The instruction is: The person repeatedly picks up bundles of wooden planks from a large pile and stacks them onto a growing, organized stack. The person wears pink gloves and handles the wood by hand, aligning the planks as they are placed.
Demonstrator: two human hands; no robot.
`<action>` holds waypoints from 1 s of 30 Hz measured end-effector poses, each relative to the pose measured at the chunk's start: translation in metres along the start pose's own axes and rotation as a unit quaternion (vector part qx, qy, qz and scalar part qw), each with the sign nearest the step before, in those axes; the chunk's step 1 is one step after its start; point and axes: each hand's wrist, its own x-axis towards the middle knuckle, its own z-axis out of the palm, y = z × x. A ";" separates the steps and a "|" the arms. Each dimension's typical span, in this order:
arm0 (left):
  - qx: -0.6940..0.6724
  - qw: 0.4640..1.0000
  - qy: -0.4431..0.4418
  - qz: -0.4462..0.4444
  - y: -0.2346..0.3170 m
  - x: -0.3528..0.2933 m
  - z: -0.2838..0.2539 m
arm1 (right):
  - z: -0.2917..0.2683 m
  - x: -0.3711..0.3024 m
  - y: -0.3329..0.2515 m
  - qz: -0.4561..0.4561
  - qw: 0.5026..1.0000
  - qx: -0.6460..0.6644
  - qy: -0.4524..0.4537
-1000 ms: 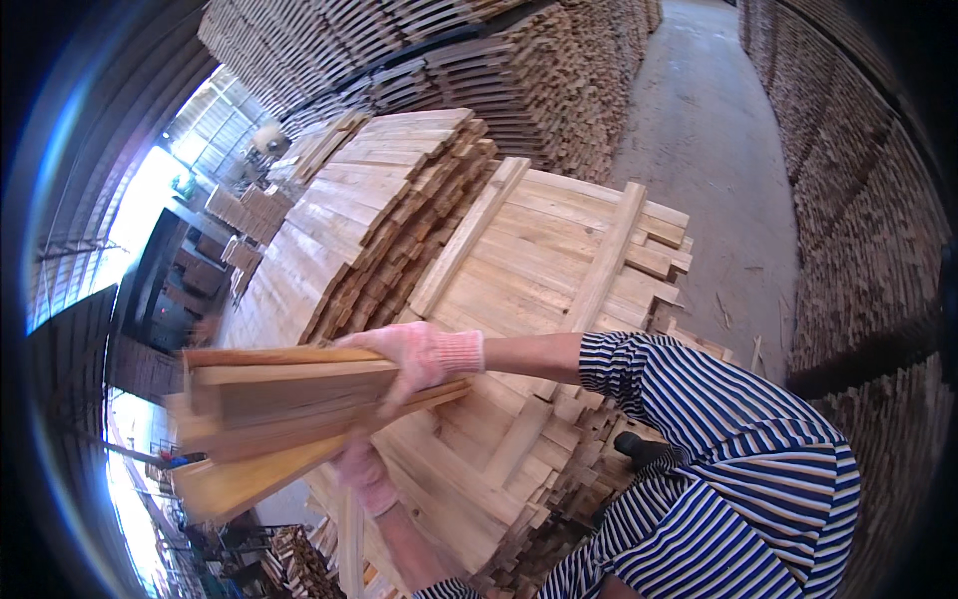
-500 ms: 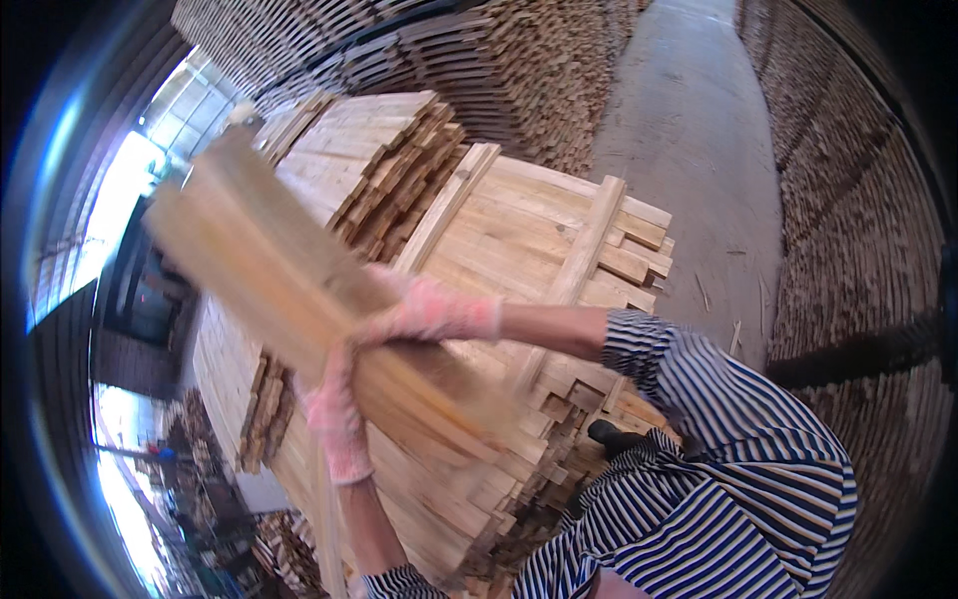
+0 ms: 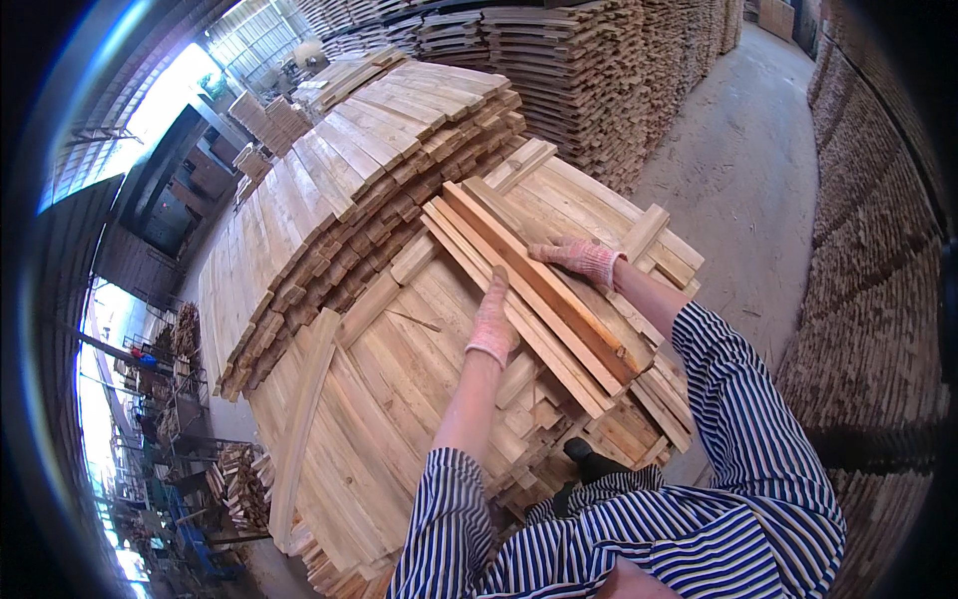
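Note:
A small bunch of long wooden boards [image 3: 559, 324] lies slanting across the stack's top layer, several of them on edge. My left hand [image 3: 493, 321], in a pink-and-white knit glove, grips the bunch from its left side, fingers pointing up along the wood. On the other side my right hand [image 3: 577, 258], gloved alike, holds the boards with its fingers reaching over their edge. The undersides of both hands are hidden. Beneath is a layer of flat planks [image 3: 389, 374] with crosswise wooden strips [image 3: 414, 258] on it.
A higher tier of planks [image 3: 339, 170] rises at the far left of the stack. One loose strip [image 3: 302, 424] slants at the left. Tall lumber piles [image 3: 589, 90] stand behind, and another wall of lumber [image 3: 868, 260] is at right, along a concrete aisle [image 3: 743, 150].
The bunch of boards has come down from the air at the left onto the stack, further right. My hands have moved right with it and now sit on its opposite sides.

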 end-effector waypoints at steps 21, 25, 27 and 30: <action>0.065 0.950 0.150 0.265 0.008 -0.035 -0.053 | 0.112 -0.015 0.009 -0.180 0.706 -0.624 0.283; -0.006 0.982 0.085 0.169 0.033 -0.065 -0.110 | 0.126 -0.033 -0.041 -0.060 0.803 -0.573 0.152; 0.019 0.980 0.103 0.172 0.029 -0.073 -0.122 | 0.141 -0.053 -0.050 -0.014 0.826 -0.551 0.115; 0.111 0.953 0.186 0.209 0.029 -0.054 -0.144 | 0.156 -0.038 0.010 -0.197 0.725 -0.611 0.249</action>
